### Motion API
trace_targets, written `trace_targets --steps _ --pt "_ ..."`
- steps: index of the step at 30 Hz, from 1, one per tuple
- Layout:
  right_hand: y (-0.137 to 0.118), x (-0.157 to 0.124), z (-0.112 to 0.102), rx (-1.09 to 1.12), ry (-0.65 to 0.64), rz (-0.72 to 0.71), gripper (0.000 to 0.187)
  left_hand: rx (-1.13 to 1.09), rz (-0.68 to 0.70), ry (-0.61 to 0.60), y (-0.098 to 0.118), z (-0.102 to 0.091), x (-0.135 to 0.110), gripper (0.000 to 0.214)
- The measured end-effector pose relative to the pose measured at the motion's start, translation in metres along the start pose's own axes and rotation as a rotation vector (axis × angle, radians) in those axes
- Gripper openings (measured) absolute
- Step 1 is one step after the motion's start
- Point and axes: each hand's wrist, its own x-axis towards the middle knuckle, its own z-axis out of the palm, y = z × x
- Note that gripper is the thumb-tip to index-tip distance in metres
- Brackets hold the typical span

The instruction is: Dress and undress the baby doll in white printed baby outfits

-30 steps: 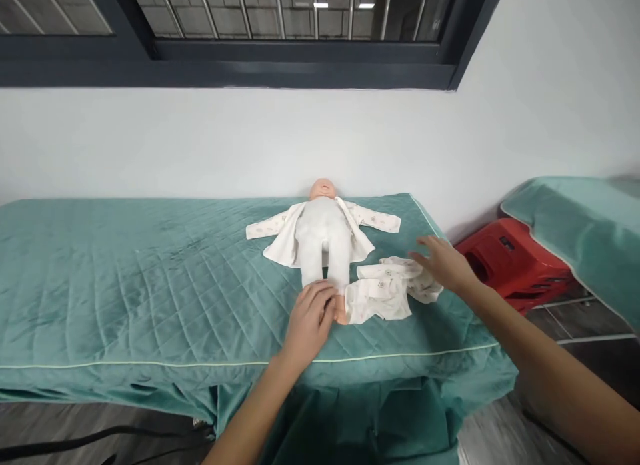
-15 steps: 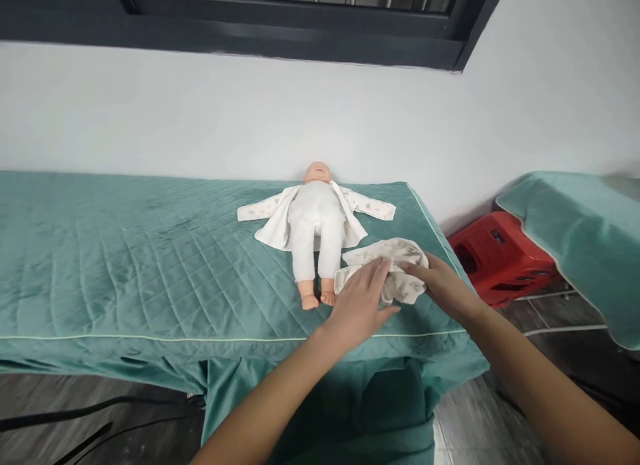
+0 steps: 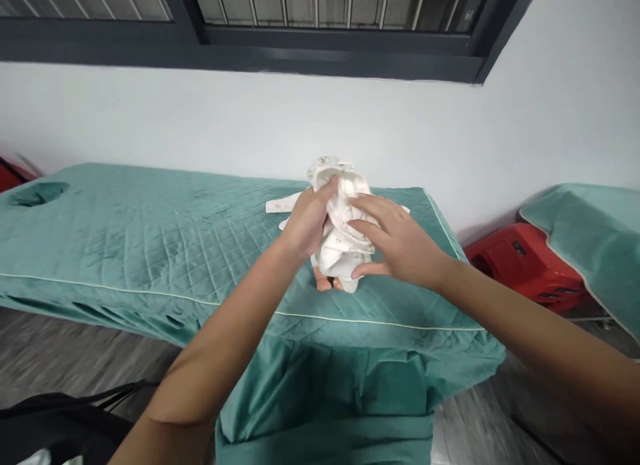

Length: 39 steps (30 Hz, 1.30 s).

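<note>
A bunched white baby garment with a faint print (image 3: 345,212) is held up in front of the doll. My left hand (image 3: 307,218) is closed on its left side, thumb over the cloth. On the other side, my right hand (image 3: 395,235) has its fingers spread apart, the tips touching or very near the fabric. Behind the garment lies the doll, with only its feet (image 3: 324,280) clearly showing; its head and body are hidden. One sleeve of the doll's white jacket (image 3: 283,204) sticks out to the left.
A green quilted cover (image 3: 200,238) spreads over the bed, which has a round hole (image 3: 40,193) at the far left. Beyond are a white wall and a dark window frame (image 3: 325,52). To the right, a red plastic stool (image 3: 530,265) stands by another green cover (image 3: 600,232).
The garment has been lifted off the bed and moved left, in front of the doll. Both hands have moved with it, and the view has shifted a little.
</note>
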Motion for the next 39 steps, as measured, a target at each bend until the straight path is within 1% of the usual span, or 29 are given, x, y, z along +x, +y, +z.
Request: trace_targets --steps 2,3,4,5,7,9,11,12,14,15,16,18,20,22,23,25,26,27,28,31,34,36,39 --pt "0.000 0.011 -0.007 -0.075 -0.009 -0.052 0.028 0.073 0.036 -0.033 0.014 -0.004 0.003 0.040" --pt "0.000 0.017 -0.012 -0.070 -0.007 -0.043 0.017 0.137 0.079 -0.030 0.021 -0.007 0.004 0.037" --pt "-0.001 0.024 -0.018 -0.035 -0.002 -0.017 0.012 0.218 0.140 -0.009 0.027 -0.010 0.007 0.033" --pt "-0.001 0.032 -0.025 0.030 0.011 0.020 0.013 0.312 0.218 0.030 0.034 -0.013 0.010 0.028" --pt "-0.004 0.048 -0.041 0.214 0.064 0.135 0.021 0.525 0.390 0.128 0.049 -0.022 0.016 0.016" --pt "-0.006 0.063 -0.056 0.392 0.150 0.271 0.030 0.709 0.494 0.170 0.068 -0.031 0.019 0.015" --pt "-0.006 0.077 -0.066 0.518 0.223 0.355 0.034 0.788 0.558 0.124 0.089 -0.038 0.015 0.022" --pt "-0.004 0.082 -0.069 0.566 0.245 0.366 0.034 0.785 0.603 0.084 0.100 -0.040 0.010 0.026" --pt "0.004 0.091 -0.071 0.657 0.283 0.354 0.032 0.701 0.703 -0.005 0.117 -0.041 -0.003 0.033" --pt "0.009 0.094 -0.070 0.705 0.306 0.349 0.031 0.637 0.729 -0.051 0.122 -0.039 -0.010 0.034" --pt "0.013 0.097 -0.069 0.751 0.337 0.354 0.031 0.571 0.720 -0.097 0.125 -0.037 -0.016 0.032" --pt "0.019 0.100 -0.065 0.820 0.412 0.385 0.031 0.467 0.605 -0.152 0.120 -0.029 -0.026 0.022" --pt "0.018 0.100 -0.059 0.843 0.475 0.419 0.032 0.455 0.463 -0.138 0.103 -0.021 -0.029 0.014" --pt "0.011 0.098 -0.053 0.838 0.512 0.421 0.032 0.506 0.356 -0.128 0.080 -0.016 -0.028 0.021" --pt "0.007 0.096 -0.050 0.845 0.528 0.412 0.031 0.536 0.317 -0.159 0.067 -0.015 -0.026 0.022" --pt "0.003 0.089 -0.042 0.886 0.551 0.400 0.030 0.588 0.275 -0.235 0.046 -0.016 -0.023 0.019" --pt "0.004 0.085 -0.038 0.907 0.555 0.407 0.031 0.607 0.279 -0.248 0.038 -0.018 -0.022 0.017" --pt "0.006 0.079 -0.034 0.918 0.550 0.430 0.033 0.610 0.299 -0.233 0.033 -0.021 -0.021 0.016" --pt "0.011 0.072 -0.029 0.915 0.539 0.466 0.037 0.591 0.332 -0.192 0.029 -0.025 -0.020 0.017" --pt "0.025 0.047 -0.016 0.875 0.478 0.597 0.047 0.418 0.405 -0.030 0.030 -0.032 -0.018 0.026" --pt "0.027 0.027 -0.005 0.922 0.403 0.653 0.046 0.274 0.391 0.060 0.036 -0.030 -0.019 0.036" --pt "0.019 0.023 -0.001 0.972 0.287 0.624 0.044 0.241 0.355 0.082 0.038 -0.023 -0.020 0.039" --pt "0.005 0.028 0.000 0.993 0.060 0.579 0.046 0.212 0.271 0.072 0.037 -0.018 -0.018 0.039"
